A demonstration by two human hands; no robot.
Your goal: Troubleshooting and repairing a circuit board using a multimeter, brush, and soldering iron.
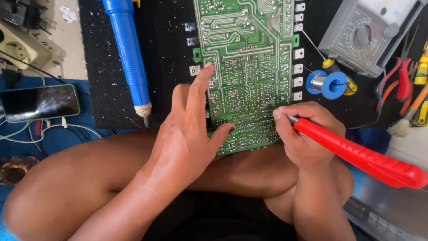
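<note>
Presently catalogued, head view, looking down over crossed bare legs:

1. Green circuit board (247, 67), solder side up, lying on a black mat (102, 67) with its near edge over the person's legs. Metal tabs line both long edges.
2. Left hand (189, 134), spread flat and holding nothing in a closed grasp: index finger pressed on the board's left edge, thumb tip on the near left corner, the other fingers just off the board beside it.
3. Right hand (303, 136), closed around a red-handled soldering iron (356, 154). Thumb and fingers pinch the front of the handle; the tip is hidden behind the thumb, at the board's lower right area. The handle runs away to the right edge of the view.
4. Blue desoldering pump (129, 53), lying lengthwise on the mat, left of the board, nozzle toward the person, untouched.
5. Solder spool (327, 83), blue flanges, on the mat just right of the board.
6. Grey analogue multimeter (370, 33), upper right, dial facing up.
7. Pliers (401, 80) with red grips and other hand tools, far right.
8. Phone (39, 102), green case, dark screen, on a blue cloth at left with a white cable beside it.
9. Beige power socket (22, 47), upper left.
</note>
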